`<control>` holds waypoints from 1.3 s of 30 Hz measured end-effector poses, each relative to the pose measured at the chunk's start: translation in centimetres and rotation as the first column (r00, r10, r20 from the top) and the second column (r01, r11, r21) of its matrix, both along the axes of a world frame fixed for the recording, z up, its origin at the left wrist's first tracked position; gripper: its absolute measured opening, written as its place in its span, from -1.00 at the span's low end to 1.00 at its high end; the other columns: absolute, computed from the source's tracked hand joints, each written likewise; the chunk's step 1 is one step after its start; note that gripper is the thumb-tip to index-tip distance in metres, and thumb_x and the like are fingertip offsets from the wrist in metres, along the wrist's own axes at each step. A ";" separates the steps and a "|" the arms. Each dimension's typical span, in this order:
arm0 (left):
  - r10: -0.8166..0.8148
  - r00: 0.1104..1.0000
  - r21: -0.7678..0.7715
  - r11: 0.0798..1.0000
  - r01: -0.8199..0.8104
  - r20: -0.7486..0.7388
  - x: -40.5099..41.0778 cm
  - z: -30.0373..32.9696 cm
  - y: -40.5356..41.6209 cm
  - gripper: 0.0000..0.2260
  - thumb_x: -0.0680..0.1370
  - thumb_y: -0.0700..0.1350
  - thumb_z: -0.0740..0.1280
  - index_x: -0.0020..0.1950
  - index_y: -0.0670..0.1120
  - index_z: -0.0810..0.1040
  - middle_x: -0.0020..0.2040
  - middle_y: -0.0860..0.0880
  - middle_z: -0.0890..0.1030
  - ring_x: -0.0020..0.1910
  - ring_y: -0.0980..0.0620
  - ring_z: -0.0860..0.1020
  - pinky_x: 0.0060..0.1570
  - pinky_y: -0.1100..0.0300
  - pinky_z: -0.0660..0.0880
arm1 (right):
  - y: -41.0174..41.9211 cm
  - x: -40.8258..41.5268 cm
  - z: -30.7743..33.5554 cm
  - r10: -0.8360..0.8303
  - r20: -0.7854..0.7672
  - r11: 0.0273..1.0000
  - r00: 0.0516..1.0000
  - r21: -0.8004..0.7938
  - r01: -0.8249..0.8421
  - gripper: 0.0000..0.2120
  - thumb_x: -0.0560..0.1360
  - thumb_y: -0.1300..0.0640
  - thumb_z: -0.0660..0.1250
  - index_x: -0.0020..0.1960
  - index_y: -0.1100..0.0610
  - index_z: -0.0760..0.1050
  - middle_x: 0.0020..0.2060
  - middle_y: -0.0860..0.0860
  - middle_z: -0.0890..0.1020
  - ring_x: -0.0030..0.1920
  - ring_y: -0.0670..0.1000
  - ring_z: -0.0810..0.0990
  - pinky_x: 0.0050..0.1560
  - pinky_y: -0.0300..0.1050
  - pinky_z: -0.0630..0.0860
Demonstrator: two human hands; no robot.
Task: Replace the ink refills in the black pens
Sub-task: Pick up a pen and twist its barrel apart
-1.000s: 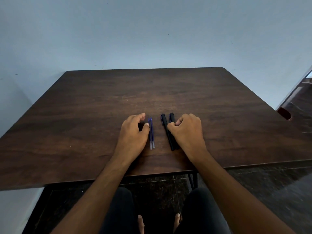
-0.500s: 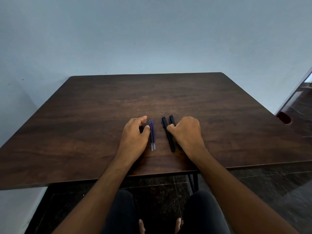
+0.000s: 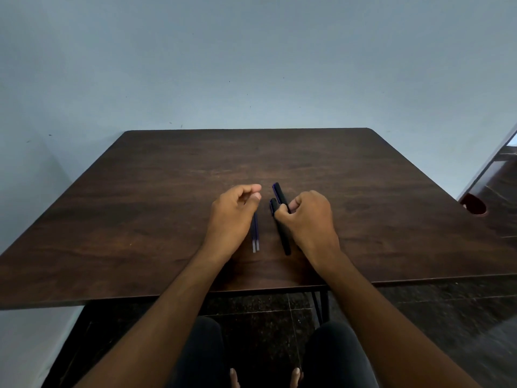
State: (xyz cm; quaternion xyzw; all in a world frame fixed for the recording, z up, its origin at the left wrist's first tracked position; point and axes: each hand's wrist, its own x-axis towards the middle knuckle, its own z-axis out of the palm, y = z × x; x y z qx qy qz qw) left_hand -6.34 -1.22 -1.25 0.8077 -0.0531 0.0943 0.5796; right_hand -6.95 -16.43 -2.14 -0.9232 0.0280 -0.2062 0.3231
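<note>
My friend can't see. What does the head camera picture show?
The right hand grips one black pen, tilting it up beside a second pen lying on a dark wooden table. The left hand hovers empty over two blue refills.

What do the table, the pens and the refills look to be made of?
Table: dark wood or wood-look laminate, matte, with visible grain; which one is unclear. Pens: probably black plastic, smooth, with a faint sheen. Refills: thin, likely plastic tubes, blue with ink and clear at the near ends.

left hand (image 3: 233, 217) – curled, empty | right hand (image 3: 309, 219) – closed, gripping
</note>
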 end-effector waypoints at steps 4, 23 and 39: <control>-0.077 0.981 -0.259 0.965 0.028 -0.181 -0.1 1.1 -1.0 -0.84 0.60 -0.07 0.36 0.09 -0.09 0.68 -0.05 -0.07 0.73 -0.17 0.13 0.64 -0.13 0.23 0.54 | 1.0 -1.1 1.5 0.048 0.093 0.998 0.994 -0.050 -0.043 -0.68 0.47 0.14 0.43 -0.42 0.10 0.44 -0.44 -0.04 0.49 -0.20 0.00 0.49 -0.06 -0.09 0.46; -0.047 0.993 -0.520 0.854 -0.018 -0.112 -1.0 2.3 -0.1 -0.87 0.49 -0.16 0.50 -0.06 -0.22 0.72 -0.17 -0.12 0.72 -0.18 0.04 0.65 -0.04 0.15 0.61 | 1.9 -2.2 2.4 0.207 0.229 0.935 0.951 0.240 -0.261 -0.84 0.58 0.10 0.40 -0.11 0.11 0.72 -0.33 -0.02 0.67 -0.27 -0.04 0.64 -0.22 -0.18 0.52; 0.040 0.977 -0.521 0.841 -0.146 -0.208 -0.4 3.3 -0.3 -0.92 0.47 -0.20 0.51 -0.16 -0.21 0.70 -0.35 -0.05 0.69 -0.30 0.03 0.62 -0.08 0.10 0.63 | 2.0 -1.0 2.1 0.223 0.232 0.898 0.947 0.330 -0.292 -0.86 0.56 0.14 0.43 0.04 0.15 0.73 -0.14 0.02 0.77 -0.09 -0.01 0.74 -0.06 -0.13 0.67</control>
